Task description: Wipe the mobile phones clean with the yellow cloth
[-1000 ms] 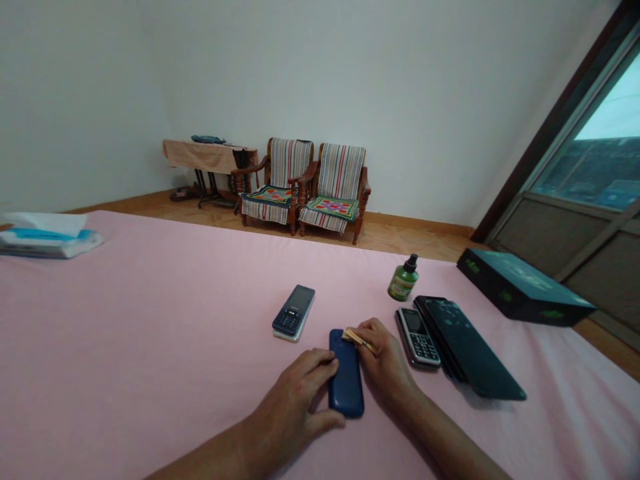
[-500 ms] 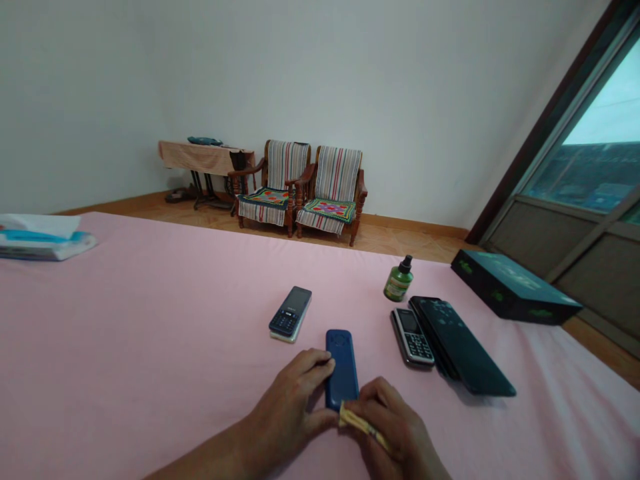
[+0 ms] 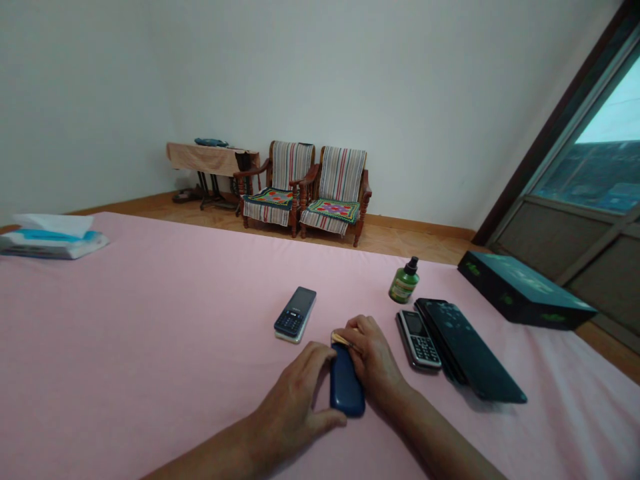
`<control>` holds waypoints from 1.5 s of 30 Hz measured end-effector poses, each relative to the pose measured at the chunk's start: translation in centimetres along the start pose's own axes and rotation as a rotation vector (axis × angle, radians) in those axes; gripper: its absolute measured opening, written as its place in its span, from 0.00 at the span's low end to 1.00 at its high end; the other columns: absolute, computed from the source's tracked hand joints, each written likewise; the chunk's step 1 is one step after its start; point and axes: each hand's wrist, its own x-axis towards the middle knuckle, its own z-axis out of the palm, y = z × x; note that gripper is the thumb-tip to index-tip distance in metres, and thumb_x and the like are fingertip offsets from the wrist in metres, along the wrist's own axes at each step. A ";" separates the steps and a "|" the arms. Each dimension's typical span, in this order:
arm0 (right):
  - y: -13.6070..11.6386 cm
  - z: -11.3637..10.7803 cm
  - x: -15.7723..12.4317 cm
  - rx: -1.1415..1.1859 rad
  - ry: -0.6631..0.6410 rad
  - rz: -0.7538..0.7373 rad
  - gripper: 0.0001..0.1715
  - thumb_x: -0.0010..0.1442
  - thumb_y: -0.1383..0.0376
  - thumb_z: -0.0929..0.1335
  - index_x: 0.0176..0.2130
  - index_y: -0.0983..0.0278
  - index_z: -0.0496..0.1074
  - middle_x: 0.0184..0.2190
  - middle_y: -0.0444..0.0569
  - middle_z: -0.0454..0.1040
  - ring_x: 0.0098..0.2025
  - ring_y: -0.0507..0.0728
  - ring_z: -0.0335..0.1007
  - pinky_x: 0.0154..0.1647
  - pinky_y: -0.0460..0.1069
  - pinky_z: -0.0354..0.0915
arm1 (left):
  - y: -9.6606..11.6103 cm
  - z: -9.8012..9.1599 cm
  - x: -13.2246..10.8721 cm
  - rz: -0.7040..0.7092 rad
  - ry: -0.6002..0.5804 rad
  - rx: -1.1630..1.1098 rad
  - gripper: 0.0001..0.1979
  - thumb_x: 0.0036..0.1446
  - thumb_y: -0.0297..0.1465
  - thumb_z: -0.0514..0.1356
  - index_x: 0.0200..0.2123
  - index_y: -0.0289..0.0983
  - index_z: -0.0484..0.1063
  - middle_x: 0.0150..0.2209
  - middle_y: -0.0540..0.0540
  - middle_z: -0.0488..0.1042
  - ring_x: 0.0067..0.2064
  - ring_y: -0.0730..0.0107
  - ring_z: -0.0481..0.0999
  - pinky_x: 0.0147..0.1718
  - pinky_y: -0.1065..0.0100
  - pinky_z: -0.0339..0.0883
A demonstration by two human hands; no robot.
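- just now: my right hand (image 3: 373, 353) has carried the folded tan strip (image 3: 341, 339) from the lower end of the blue phone (image 3: 345, 385) up to its top end
- right hand nearly closed, fingers pinching the strip at 9 o'clock
- my left hand (image 3: 295, 400) part open, fingers and thumb clasping the phone's side, phone at 3 o'clock
- phone lies flat on the pink sheet (image 3: 150, 333), 7 o'clock from right hand
- silver keypad phone (image 3: 417, 340) near, 3 o'clock from right hand

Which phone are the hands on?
The dark blue handset, between left hand and right hand; the black keypad phone and silver keypad phone lie untouched.
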 end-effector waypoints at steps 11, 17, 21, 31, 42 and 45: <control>-4.3 -1.7 -4.2 0.024 -0.174 -0.016 0.18 0.58 0.78 0.63 0.41 0.60 0.74 0.42 0.50 0.69 0.43 0.60 0.61 0.42 0.54 0.60 | -1.2 0.5 -0.2 -0.025 -0.051 0.070 0.40 0.43 0.28 0.73 0.59 0.43 0.64 0.61 0.40 0.63 0.61 0.51 0.63 0.61 0.50 0.57; -4.5 -1.8 -5.4 -0.003 -0.221 -0.072 0.14 0.58 0.76 0.63 0.39 0.61 0.73 0.40 0.52 0.69 0.42 0.61 0.62 0.40 0.55 0.62 | -1.5 0.3 -0.1 -0.004 -0.119 0.123 0.43 0.38 0.35 0.77 0.59 0.37 0.67 0.61 0.34 0.64 0.61 0.48 0.64 0.59 0.51 0.60; -4.3 -2.2 -6.1 -0.010 -0.255 -0.151 0.16 0.58 0.77 0.64 0.43 0.62 0.73 0.39 0.53 0.70 0.41 0.60 0.63 0.37 0.53 0.64 | -1.2 0.1 -0.1 0.022 -0.115 0.153 0.42 0.40 0.39 0.75 0.59 0.37 0.67 0.61 0.33 0.64 0.61 0.46 0.65 0.58 0.49 0.62; -1.1 -4.9 -7.2 0.070 -0.108 0.078 0.14 0.61 0.74 0.62 0.39 0.62 0.74 0.34 0.50 0.69 0.36 0.57 0.68 0.36 0.50 0.66 | -1.1 0.2 -0.2 0.013 -0.091 0.177 0.39 0.42 0.32 0.75 0.58 0.35 0.67 0.61 0.34 0.64 0.60 0.47 0.65 0.59 0.51 0.62; -1.8 -2.0 -3.7 0.230 -0.002 0.414 0.12 0.61 0.66 0.60 0.27 0.62 0.67 0.23 0.46 0.70 0.26 0.55 0.65 0.27 0.47 0.57 | -0.4 0.2 0.3 0.045 0.050 0.059 0.11 0.56 0.22 0.60 0.42 0.36 0.76 0.45 0.41 0.75 0.46 0.62 0.76 0.47 0.66 0.71; -1.8 -1.7 -4.0 0.336 0.005 0.480 0.11 0.60 0.64 0.60 0.27 0.62 0.65 0.22 0.44 0.68 0.25 0.55 0.63 0.24 0.47 0.55 | -0.2 0.1 0.3 0.040 0.049 0.040 0.14 0.51 0.22 0.65 0.44 0.36 0.75 0.46 0.41 0.74 0.48 0.60 0.74 0.49 0.64 0.69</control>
